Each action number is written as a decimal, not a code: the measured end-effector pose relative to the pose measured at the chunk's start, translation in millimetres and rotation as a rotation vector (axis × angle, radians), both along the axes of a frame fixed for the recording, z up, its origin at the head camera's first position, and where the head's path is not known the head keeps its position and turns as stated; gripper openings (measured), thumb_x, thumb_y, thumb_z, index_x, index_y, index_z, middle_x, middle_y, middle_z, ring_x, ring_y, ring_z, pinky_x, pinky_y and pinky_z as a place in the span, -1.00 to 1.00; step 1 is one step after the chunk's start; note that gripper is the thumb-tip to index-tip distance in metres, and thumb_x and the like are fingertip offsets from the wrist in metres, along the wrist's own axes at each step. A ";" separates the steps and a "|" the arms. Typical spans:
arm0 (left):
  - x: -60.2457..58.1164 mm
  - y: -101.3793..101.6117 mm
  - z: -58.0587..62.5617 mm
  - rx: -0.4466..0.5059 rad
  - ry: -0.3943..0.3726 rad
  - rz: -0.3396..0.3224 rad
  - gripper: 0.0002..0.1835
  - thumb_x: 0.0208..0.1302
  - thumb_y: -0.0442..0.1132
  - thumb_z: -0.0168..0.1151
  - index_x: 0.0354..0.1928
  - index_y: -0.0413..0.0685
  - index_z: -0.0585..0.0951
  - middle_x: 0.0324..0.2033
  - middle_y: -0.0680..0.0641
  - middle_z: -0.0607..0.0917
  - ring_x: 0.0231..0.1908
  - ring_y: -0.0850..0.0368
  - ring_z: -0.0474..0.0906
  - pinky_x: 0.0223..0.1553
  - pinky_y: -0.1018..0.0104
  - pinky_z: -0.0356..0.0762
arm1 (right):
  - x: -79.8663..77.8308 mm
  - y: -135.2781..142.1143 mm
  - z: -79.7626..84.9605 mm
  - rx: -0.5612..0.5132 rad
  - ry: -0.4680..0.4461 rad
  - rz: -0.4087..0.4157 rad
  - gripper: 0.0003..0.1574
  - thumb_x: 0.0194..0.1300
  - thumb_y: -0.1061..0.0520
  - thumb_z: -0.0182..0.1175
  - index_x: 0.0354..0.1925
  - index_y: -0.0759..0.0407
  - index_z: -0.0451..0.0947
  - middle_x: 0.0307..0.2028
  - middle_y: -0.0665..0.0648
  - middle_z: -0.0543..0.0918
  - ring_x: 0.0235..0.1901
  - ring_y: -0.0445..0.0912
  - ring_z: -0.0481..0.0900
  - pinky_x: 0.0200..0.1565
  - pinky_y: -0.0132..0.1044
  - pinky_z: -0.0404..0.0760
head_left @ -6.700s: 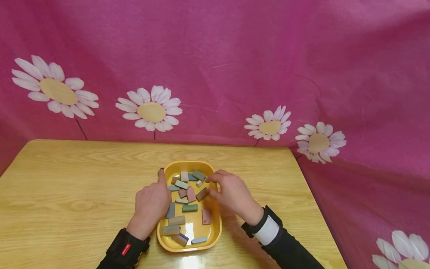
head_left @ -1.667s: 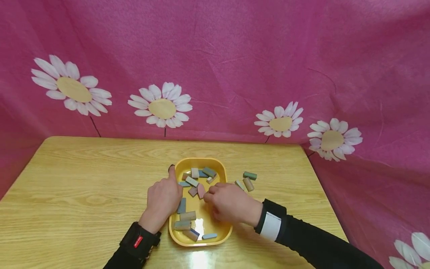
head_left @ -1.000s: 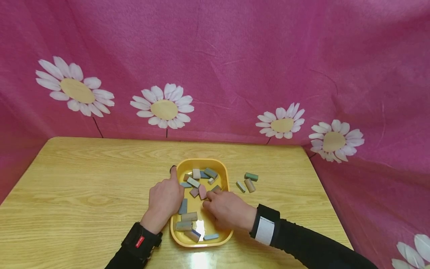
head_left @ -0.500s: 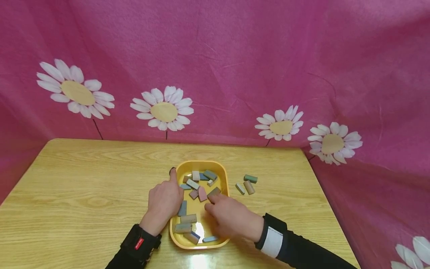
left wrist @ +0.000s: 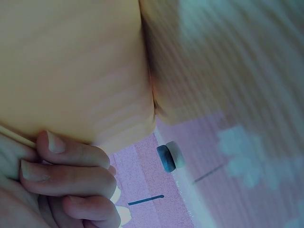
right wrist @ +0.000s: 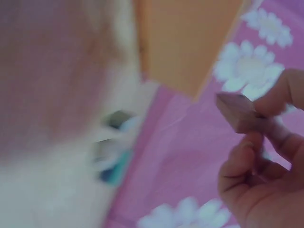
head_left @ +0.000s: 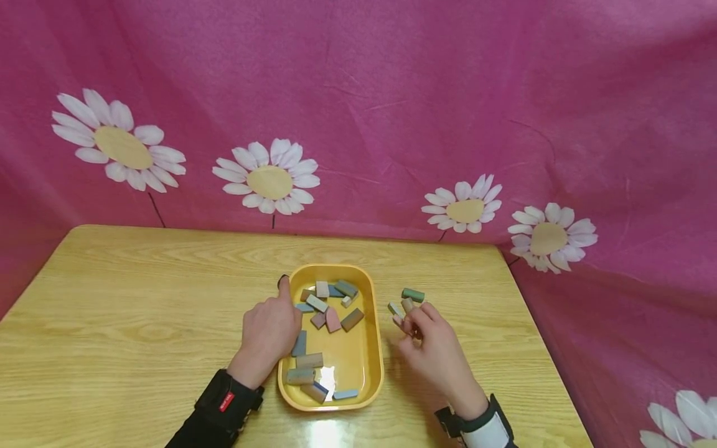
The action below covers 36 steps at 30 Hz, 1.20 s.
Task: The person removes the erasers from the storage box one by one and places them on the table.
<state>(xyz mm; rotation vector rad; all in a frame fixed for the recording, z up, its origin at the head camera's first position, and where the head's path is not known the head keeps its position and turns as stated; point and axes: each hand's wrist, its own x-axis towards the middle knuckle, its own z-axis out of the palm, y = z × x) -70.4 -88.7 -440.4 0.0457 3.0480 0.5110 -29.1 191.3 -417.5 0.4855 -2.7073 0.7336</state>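
Observation:
My left hand (head_left: 270, 336) holds the left rim of a yellow tray (head_left: 374, 348); its curled fingers (left wrist: 71, 180) show against the tray's outer wall in the left wrist view. Several small wooden blocks in muted colours lie in the tray, among them a pink arched block (head_left: 333, 320) and a brown block (head_left: 352, 320). Beyond the right rim, my right hand (head_left: 439, 351) pinches a pinkish-brown block (right wrist: 237, 113) between thumb and fingers. Close by on the table are a green block (head_left: 413, 295), a pale flat block (head_left: 394, 308) and a tan block (head_left: 407, 304), partly hidden by the fingers.
The wooden table (head_left: 168, 298) extends to both sides of the tray. Behind it hangs a magenta cloth (head_left: 358, 112) printed with white daisies.
My right hand has lifted the pinkish-brown block from the tray and carried it right, beside the loose blocks. Earlier, the green and pale blocks moved from tray to table. The left hand keeps its place.

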 end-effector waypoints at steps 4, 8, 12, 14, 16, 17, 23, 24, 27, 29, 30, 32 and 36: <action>1.1 -0.9 -0.1 0.007 -0.003 0.004 -0.31 0.22 -0.11 -0.06 0.34 -0.29 0.10 -0.77 -0.02 0.38 -0.78 0.10 0.29 -0.76 0.22 0.23 | 10.8 16.2 -24.2 0.016 -0.100 -0.124 -0.75 -0.20 0.23 0.18 -0.52 -0.04 0.34 -0.51 -0.10 0.30 -0.53 -0.25 0.29 -0.51 -0.37 0.33; 1.8 -2.8 -0.1 -0.003 -0.009 0.009 -0.31 0.23 -0.10 -0.05 0.34 -0.30 0.09 -0.77 -0.03 0.38 -0.77 0.09 0.30 -0.76 0.22 0.24 | 14.3 26.7 -36.8 0.111 -0.219 -0.171 -0.79 -0.17 0.18 0.20 -0.57 -0.05 0.34 -0.54 -0.09 0.32 -0.54 -0.21 0.29 -0.49 -0.33 0.31; 2.5 -3.8 0.6 -0.004 -0.013 0.021 -0.31 0.22 -0.11 -0.06 0.34 -0.30 0.10 -0.77 -0.03 0.38 -0.77 0.08 0.30 -0.76 0.21 0.24 | 14.8 31.1 -36.8 0.162 -0.284 -0.153 -0.82 -0.15 0.18 0.20 -0.58 -0.04 0.36 -0.56 -0.07 0.32 -0.54 -0.18 0.28 -0.48 -0.29 0.30; 2.8 -3.4 0.7 0.003 -0.015 0.017 -0.31 0.22 -0.12 -0.06 0.34 -0.30 0.10 -0.77 -0.03 0.38 -0.77 0.08 0.31 -0.76 0.21 0.25 | 15.3 32.5 -34.5 0.181 -0.307 -0.141 -0.82 -0.14 0.18 0.20 -0.57 -0.04 0.37 -0.56 -0.07 0.32 -0.55 -0.18 0.28 -0.48 -0.29 0.30; 3.2 -2.6 0.9 0.010 -0.015 0.012 -0.31 0.22 -0.12 -0.06 0.34 -0.30 0.10 -0.77 -0.04 0.38 -0.77 0.09 0.31 -0.76 0.21 0.25 | 15.5 33.1 -31.2 0.198 -0.304 -0.133 -0.82 -0.12 0.16 0.21 -0.56 -0.05 0.37 -0.56 -0.07 0.32 -0.54 -0.19 0.28 -0.48 -0.30 0.30; 3.3 -2.2 0.7 0.010 -0.015 0.011 -0.31 0.22 -0.12 -0.06 0.34 -0.30 0.10 -0.77 -0.04 0.38 -0.77 0.09 0.31 -0.76 0.21 0.24 | 15.4 32.7 -28.7 0.203 -0.294 -0.130 -0.82 -0.11 0.15 0.21 -0.56 -0.06 0.37 -0.55 -0.08 0.32 -0.54 -0.19 0.28 -0.48 -0.31 0.31; 3.8 -0.6 0.8 0.001 -0.015 0.015 -0.31 0.22 -0.11 -0.05 0.34 -0.30 0.10 -0.76 -0.04 0.39 -0.76 0.08 0.31 -0.74 0.19 0.25 | 3.6 18.9 -4.7 0.180 -0.189 -0.064 -0.83 -0.03 0.10 0.22 -0.48 -0.08 0.39 -0.49 -0.11 0.36 -0.52 -0.23 0.33 -0.48 -0.33 0.37; 3.8 -0.5 0.8 0.000 -0.015 0.016 -0.31 0.22 -0.10 -0.05 0.34 -0.29 0.10 -0.75 -0.04 0.39 -0.76 0.08 0.32 -0.74 0.19 0.26 | 0.3 14.7 0.1 0.182 -0.180 -0.036 -0.84 -0.03 0.09 0.22 -0.45 -0.08 0.40 -0.46 -0.12 0.37 -0.50 -0.24 0.35 -0.47 -0.34 0.38; 3.2 0.0 0.5 0.001 -0.012 0.019 -0.31 0.22 -0.10 -0.06 0.34 -0.28 0.10 -0.74 -0.04 0.39 -0.74 0.07 0.32 -0.72 0.19 0.26 | -7.9 -2.6 15.7 0.222 -0.173 0.071 -0.86 -0.01 0.08 0.19 -0.39 -0.07 0.45 -0.41 -0.13 0.40 -0.44 -0.25 0.37 -0.41 -0.36 0.42; 2.6 0.3 0.6 0.003 -0.010 0.018 -0.31 0.22 -0.10 -0.06 0.34 -0.28 0.10 -0.74 -0.04 0.40 -0.74 0.07 0.32 -0.72 0.19 0.26 | -11.6 -16.9 24.7 0.276 -0.172 0.166 -0.85 0.02 0.05 0.18 -0.35 -0.06 0.48 -0.39 -0.15 0.42 -0.41 -0.25 0.37 -0.36 -0.37 0.42; 2.5 0.5 0.9 0.004 -0.011 0.018 -0.31 0.22 -0.10 -0.06 0.35 -0.28 0.10 -0.74 -0.04 0.40 -0.74 0.07 0.32 -0.72 0.19 0.26 | -13.3 -24.6 27.8 0.303 -0.166 0.222 -0.85 0.03 0.05 0.17 -0.33 -0.05 0.50 -0.38 -0.14 0.42 -0.40 -0.24 0.37 -0.34 -0.36 0.42; 2.1 0.8 1.7 0.009 -0.012 0.016 -0.31 0.22 -0.10 -0.06 0.35 -0.29 0.10 -0.74 -0.04 0.40 -0.74 0.08 0.32 -0.72 0.19 0.25 | -15.4 -40.8 33.9 0.359 -0.142 0.344 -0.82 0.05 0.04 0.19 -0.29 -0.04 0.52 -0.36 -0.13 0.45 -0.37 -0.24 0.38 -0.28 -0.36 0.42; 2.0 1.5 2.6 0.016 -0.027 0.009 -0.31 0.23 -0.10 -0.06 0.35 -0.28 0.09 -0.73 -0.04 0.40 -0.74 0.08 0.32 -0.73 0.20 0.26 | -17.0 -71.4 40.7 0.453 -0.085 0.630 -0.81 0.09 0.04 0.21 -0.26 -0.03 0.56 -0.34 -0.12 0.47 -0.35 -0.28 0.39 -0.25 -0.43 0.41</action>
